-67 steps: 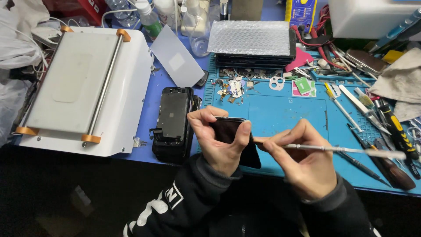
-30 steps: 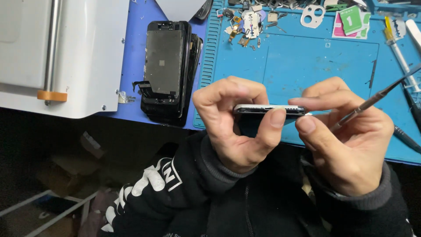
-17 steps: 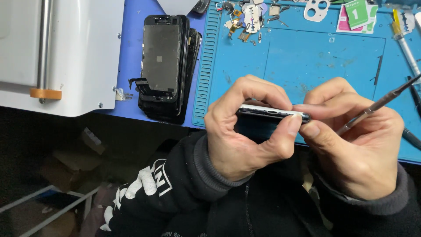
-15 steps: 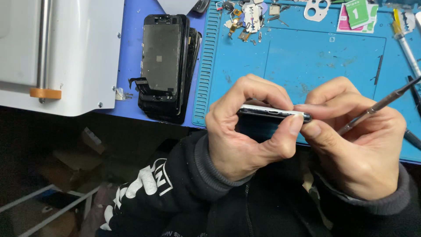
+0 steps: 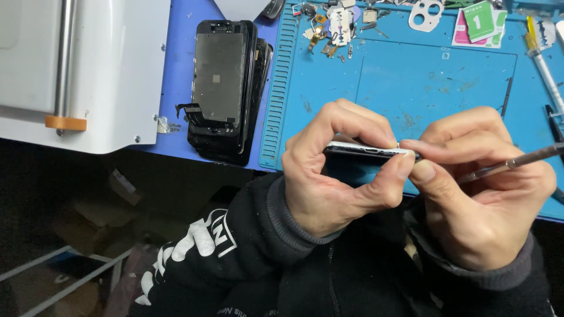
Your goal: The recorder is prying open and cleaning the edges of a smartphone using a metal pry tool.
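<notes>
Phone repair workshop, indicated by: blue repair mat (image 5: 411,76) laid on tabletop (image 5: 182,70); stacked phone screens (image 5: 226,88); small loose parts (image 5: 335,26); white bench machine (image 5: 106,70)

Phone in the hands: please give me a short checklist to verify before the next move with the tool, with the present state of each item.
1. Left hand grips the phone on both sides: ok.
2. Phone is held edge-up, above the blue mat: ok.
3. Right hand holds the tool like a pen: ok.
4. Tool tip sits on the phone's edge: cannot tell, fingers hide it.
5. Stack of screens lies apart from the hands: ok.
6. Loose small parts stay at the mat's far edge: ok.
</notes>
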